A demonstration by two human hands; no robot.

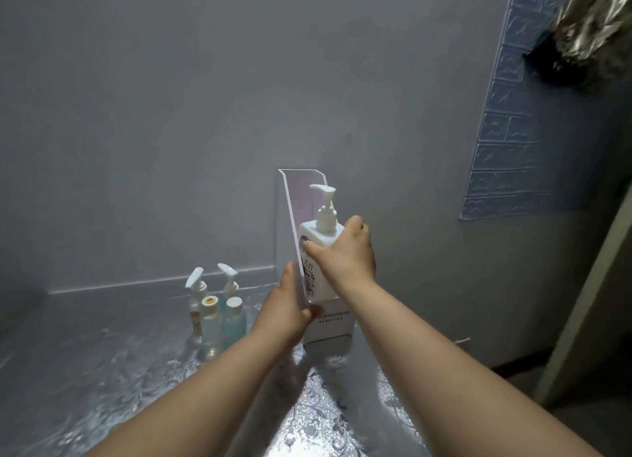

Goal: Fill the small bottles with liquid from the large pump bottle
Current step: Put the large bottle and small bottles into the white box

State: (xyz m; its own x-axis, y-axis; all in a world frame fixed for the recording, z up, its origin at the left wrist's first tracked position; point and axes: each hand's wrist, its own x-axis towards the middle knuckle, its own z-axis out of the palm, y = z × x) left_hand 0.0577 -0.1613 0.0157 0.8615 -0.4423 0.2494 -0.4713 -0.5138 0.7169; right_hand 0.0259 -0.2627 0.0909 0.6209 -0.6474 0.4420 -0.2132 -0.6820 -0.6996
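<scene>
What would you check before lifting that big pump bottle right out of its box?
1. Right hand grips the large pump bottle: ok.
2. Left hand holds the box: ok.
3. Base of the large pump bottle clear of the box: not ok, it sits inside.
4. The small bottles upright on the counter: ok.
5. The small bottles opened: not ok, two carry pumps, one a white cap.
6. Liquid level in the large pump bottle: cannot tell, it is opaque.

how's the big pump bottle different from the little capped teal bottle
The large pump bottle is opaque white; the small teal bottle is see-through. The large one has a pump head, the small one a white cap. The right hand grips the large one in its box; the small one stands untouched. Both are upright.
</scene>
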